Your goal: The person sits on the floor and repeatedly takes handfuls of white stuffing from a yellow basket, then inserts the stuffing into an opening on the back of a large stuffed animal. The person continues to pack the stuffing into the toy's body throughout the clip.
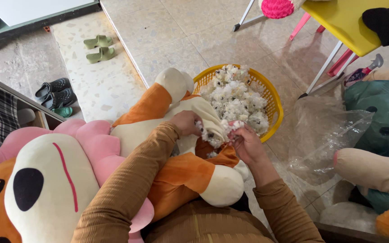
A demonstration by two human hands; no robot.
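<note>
Plush lion toy, orange and cream with a pink mane (68, 180), lies across the person's lap. Beyond it sits a round yellow plastic basket (273, 105) heaped with white stuffing (235, 96). Left hand (186, 123) grips the toy's opened belly fabric; right hand (246, 143) pinches a small white stuffing tuft (230, 127).

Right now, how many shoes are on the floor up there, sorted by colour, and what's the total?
Light green slides: 2
Dark grey clogs: 2
Teal shoe, partly hidden by the clogs: 1
Total: 5 in view. All lie on the speckled floor, apart from the left hand and right hand, which are at the plush lion toy.
</note>
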